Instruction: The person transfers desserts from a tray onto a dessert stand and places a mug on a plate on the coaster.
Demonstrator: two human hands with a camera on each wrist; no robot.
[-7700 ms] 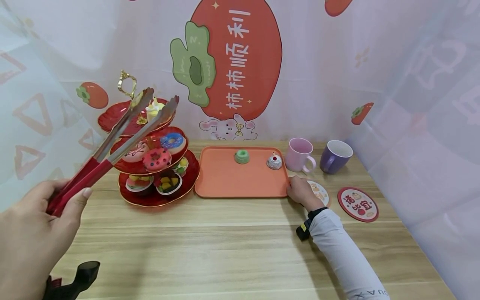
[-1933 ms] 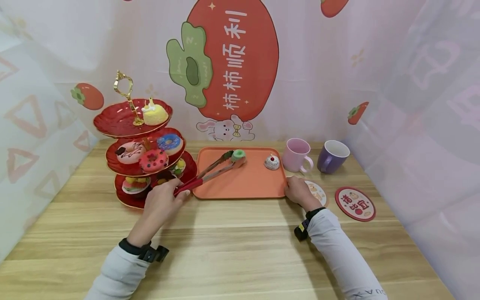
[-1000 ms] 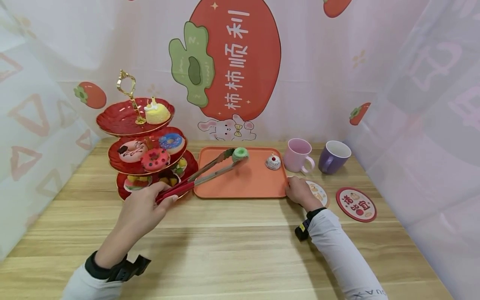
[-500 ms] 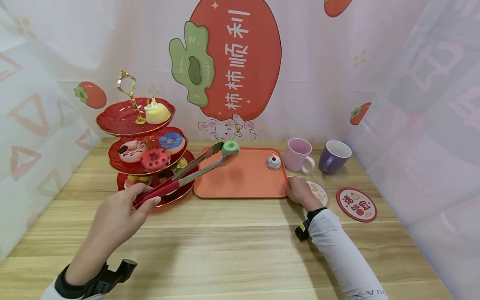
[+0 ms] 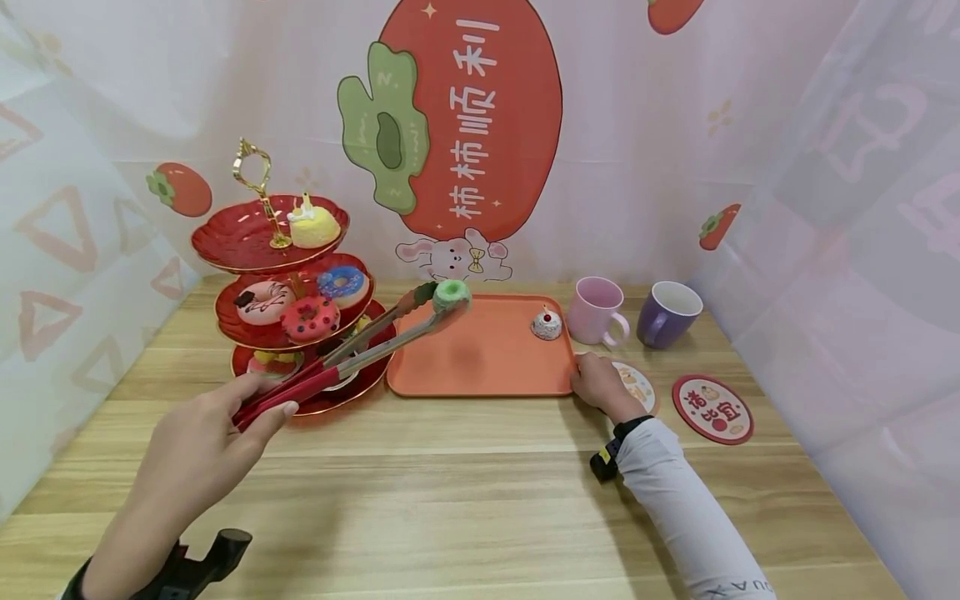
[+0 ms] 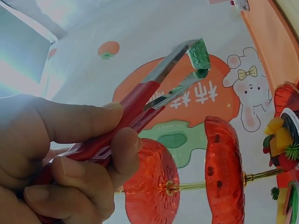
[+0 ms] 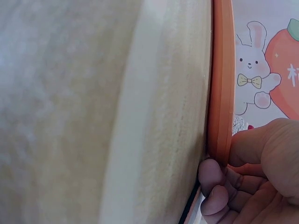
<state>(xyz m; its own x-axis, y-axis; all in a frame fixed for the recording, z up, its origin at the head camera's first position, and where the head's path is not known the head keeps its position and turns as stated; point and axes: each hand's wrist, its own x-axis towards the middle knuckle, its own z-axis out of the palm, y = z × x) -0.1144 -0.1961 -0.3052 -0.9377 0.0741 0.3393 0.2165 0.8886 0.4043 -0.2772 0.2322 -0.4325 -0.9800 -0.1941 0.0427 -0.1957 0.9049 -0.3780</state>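
My left hand [image 5: 197,442] grips red-handled metal tongs [image 5: 330,360], and the tong tips pinch a small green doughnut [image 5: 452,292] in the air over the left end of the orange tray [image 5: 487,358]. In the left wrist view my left hand [image 6: 60,163] squeezes the tongs [image 6: 140,105] with the green doughnut [image 6: 200,55] at their tips. My right hand [image 5: 600,383] holds the tray's near right corner; in the right wrist view the fingers [image 7: 254,154] curl round the tray's rim [image 7: 222,93].
A red three-tier stand [image 5: 247,242] with doughnuts and small cakes stands at the left. A small white cake [image 5: 547,323] sits on the tray. A pink mug [image 5: 596,310], a purple mug [image 5: 667,313] and two round coasters [image 5: 712,408] lie at the right.
The tongs closed on the green doughnut, lifted it off the tray and carried it left and toward me. My right hand has stayed on the tray's corner.
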